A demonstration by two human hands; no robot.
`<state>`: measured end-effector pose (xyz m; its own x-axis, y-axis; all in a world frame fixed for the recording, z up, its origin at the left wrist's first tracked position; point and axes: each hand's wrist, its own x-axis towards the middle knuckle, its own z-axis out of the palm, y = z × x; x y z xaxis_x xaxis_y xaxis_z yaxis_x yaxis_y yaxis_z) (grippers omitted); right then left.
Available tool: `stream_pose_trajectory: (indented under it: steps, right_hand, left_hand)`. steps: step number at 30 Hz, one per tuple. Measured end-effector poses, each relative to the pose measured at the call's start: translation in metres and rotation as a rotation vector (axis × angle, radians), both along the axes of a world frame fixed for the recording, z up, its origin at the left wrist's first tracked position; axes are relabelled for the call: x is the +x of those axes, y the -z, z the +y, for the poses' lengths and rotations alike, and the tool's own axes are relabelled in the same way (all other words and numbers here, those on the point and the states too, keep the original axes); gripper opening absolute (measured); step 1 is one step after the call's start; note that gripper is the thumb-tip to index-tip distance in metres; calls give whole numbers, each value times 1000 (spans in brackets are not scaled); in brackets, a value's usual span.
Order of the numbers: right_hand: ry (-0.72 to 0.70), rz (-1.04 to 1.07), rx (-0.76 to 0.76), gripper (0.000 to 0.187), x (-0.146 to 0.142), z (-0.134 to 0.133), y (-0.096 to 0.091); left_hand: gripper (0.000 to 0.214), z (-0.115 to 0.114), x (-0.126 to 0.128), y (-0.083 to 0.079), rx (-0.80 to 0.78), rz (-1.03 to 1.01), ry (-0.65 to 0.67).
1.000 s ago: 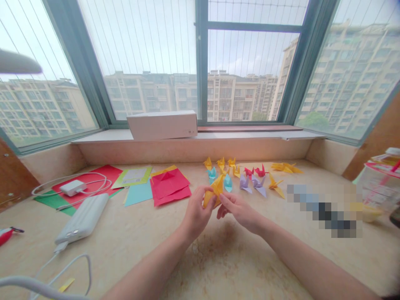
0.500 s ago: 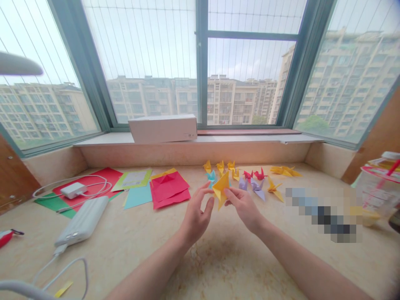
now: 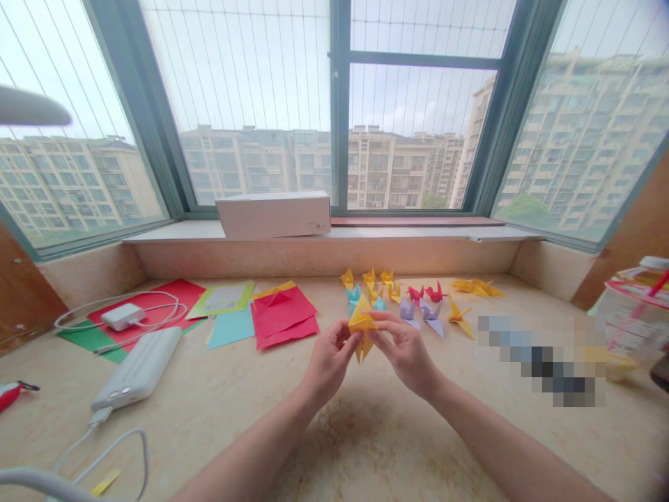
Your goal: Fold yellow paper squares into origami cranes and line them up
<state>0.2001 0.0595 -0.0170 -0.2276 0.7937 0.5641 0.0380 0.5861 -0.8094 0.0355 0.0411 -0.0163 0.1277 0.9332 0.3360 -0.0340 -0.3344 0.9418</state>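
Observation:
Between my two hands is a piece of folded yellow origami paper [image 3: 362, 317], held upright above the counter, pointed at top and bottom. My left hand [image 3: 332, 355] pinches its left side with thumb and fingers. On the other side, my right hand [image 3: 405, 348] grips it near the middle, fingertips against the fold. Just behind stand several finished paper cranes: yellow cranes [image 3: 368, 279], a light blue crane [image 3: 353, 295], red cranes [image 3: 433, 292] and purple cranes [image 3: 431, 316]. The held paper partly covers the blue ones.
Left of my hands lie red paper sheets [image 3: 285, 321], a light blue sheet [image 3: 230, 329] and a white power bank [image 3: 136, 369] with a cable. A white box [image 3: 274, 215] sits on the sill. At right are a yellow crane [image 3: 460, 317], a blurred-out patch and a plastic cup [image 3: 635, 314].
My left fingers have closed onto the yellow paper, which has turned and moved slightly left and down. My right hand has shifted its hold with it.

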Motion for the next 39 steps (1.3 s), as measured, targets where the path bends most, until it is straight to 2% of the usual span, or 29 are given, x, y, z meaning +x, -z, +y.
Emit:
stream_pose_trajectory:
  steps: [3, 5, 9, 11, 14, 19, 22, 27, 31, 39]
  right_hand:
    - [23, 63, -1, 23, -2, 0, 0]
    - [1, 146, -59, 28, -3, 1, -2]
    - [-98, 304, -239, 58, -3, 4, -6]
    - [-142, 317, -290, 66, -4, 4, -7]
    - [-201, 305, -336, 63, -4, 4, -9]
    - [-314, 271, -424, 41, -1, 1, -11]
    - [-237, 232, -438, 35, 1, 0, -13]
    - [-139, 175, -443, 34, 2, -1, -13]
    - [-52, 208, -423, 40, 3, 0, -17]
    - [38, 222, -397, 35, 0, -4, -18]
  left_hand:
    - [32, 0, 1, 1, 2, -34, -6]
    - [30, 1, 1, 2, 1, -28, -1]
    - [25, -1, 3, 2, -10, -4, 18]
    - [24, -3, 3, 1, -19, 7, 27]
    - [23, -4, 4, 1, -23, 25, 36]
    - [22, -5, 4, 1, -13, 45, 88]
    - [25, -7, 5, 1, -33, 53, 108]
    - [27, -7, 6, 2, -93, 38, 46]
    - [29, -5, 5, 2, -136, 28, 116]
    - [33, -10, 9, 0, -143, -39, 170]
